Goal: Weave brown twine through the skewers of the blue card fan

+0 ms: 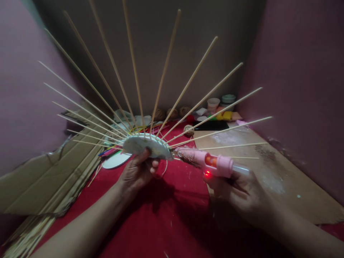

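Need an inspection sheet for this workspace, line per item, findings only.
Surface: red cloth, small pale scraps on it; brown board at right, whitish patches.
Job's things: pale disc with thin sticks fanning out; pink glue gun, red light lit, nozzle end near the disc's right edge.
Clutter: cardboard at left; twine balls, tubs and flat dark object at back.
Grippers: bare hands; left hand holds the disc, right hand the glue gun.
Cables: nothing seen.
Surroundings: walls close on both sides; dim light.

No text, label, brand or number can be read on anything in view. No readable signs show either.
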The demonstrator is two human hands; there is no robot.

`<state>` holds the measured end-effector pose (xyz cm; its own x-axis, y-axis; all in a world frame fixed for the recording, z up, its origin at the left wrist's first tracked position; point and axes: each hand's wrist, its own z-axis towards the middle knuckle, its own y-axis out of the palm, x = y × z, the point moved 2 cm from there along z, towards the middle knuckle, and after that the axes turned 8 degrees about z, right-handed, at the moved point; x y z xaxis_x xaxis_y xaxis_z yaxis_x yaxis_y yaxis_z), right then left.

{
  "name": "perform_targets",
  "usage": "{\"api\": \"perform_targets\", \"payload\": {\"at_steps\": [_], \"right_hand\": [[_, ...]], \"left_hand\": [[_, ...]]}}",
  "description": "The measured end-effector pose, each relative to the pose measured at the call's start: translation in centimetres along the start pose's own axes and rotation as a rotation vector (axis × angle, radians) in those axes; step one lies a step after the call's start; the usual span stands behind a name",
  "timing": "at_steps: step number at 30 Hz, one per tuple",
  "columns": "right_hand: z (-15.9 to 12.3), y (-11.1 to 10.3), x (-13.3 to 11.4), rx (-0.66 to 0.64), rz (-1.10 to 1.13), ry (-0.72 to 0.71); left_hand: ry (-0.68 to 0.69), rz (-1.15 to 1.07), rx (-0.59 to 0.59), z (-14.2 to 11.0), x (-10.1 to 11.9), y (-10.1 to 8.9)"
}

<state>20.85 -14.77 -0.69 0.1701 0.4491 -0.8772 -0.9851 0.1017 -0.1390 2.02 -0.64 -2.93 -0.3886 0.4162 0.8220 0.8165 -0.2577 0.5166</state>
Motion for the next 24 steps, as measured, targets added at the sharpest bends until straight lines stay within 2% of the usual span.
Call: {"api": "perform_targets", "payload": {"at_steps": [4, 9, 14, 20, 24], "right_hand": [[-0.02, 0.06, 0.08, 0.031, -0.011, 0.003], [0.02, 0.11, 0.07, -0.010, -0.003, 0.011], [0.04, 0.14, -0.05, 0.003, -0.007, 0.005], [-0.11, 0.11, 0.16, -0.002, 0.042, 0.073], [-0.16, 0.07, 0.25, -0.012, 0.048, 0.042]], "left_hand": [[-0.013, -0.002, 0.022, -0.08, 0.14, 0.19], [-0.007, 0.002, -0.022, 0.06, 0.18, 0.07], [-0.007, -0.007, -0.032, 0.19, 0.18, -0.19], [0.010, -0.046, -0.029, 0.19, 0.45, -0.25], [0.016, -0.054, -0.024, 0.16, 0.52, -0.11]]}}
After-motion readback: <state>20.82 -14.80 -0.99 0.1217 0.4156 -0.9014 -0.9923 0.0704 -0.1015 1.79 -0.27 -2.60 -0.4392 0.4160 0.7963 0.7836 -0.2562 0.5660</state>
